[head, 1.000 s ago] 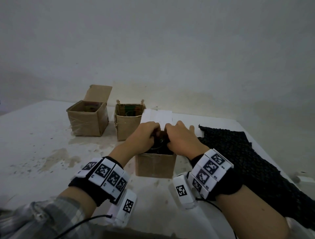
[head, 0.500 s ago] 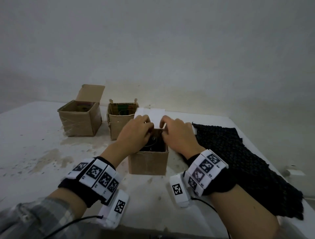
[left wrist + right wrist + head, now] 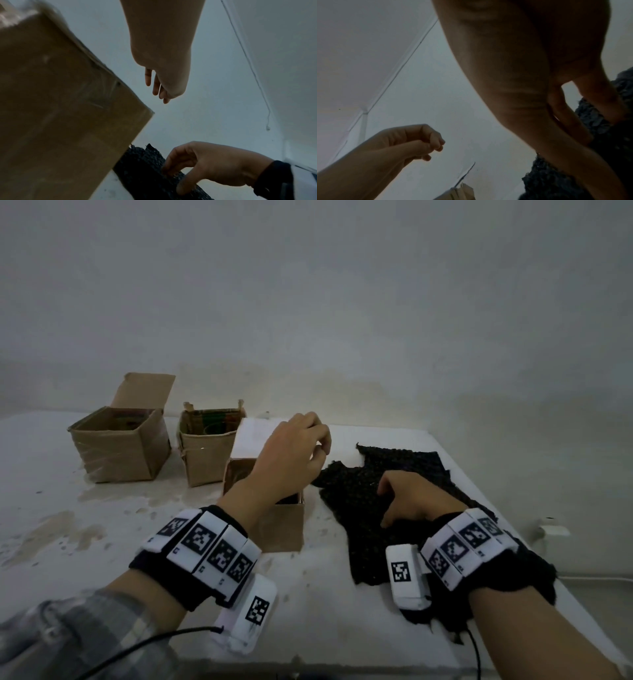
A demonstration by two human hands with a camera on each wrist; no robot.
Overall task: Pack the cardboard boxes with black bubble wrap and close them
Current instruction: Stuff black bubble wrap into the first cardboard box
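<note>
Nearest the camera, low in the head view, two forearms wore black bands with white marker tiles. At right of centre the right hand point(image 3: 412, 498) lay on the black bubble wrap point(image 3: 363, 529), its fingers curled down into the sheet and its thumb point(image 3: 184, 186) pressing the near edge, pinching the material. The sheet was spread flat on the white table point(image 3: 325, 611), running from centre right toward the lower right edge. Just left of it stood the nearest cardboard box point(image 3: 281, 525), top open, a white flap point(image 3: 253, 436) upright behind. The left hand point(image 3: 291, 457) hovered above that box, fingers loosely curled and holding nothing. Farther back, in the left half, stood a second open box point(image 3: 209, 453) and a third box point(image 3: 120, 450) with its lid flap raised, close together.
</note>
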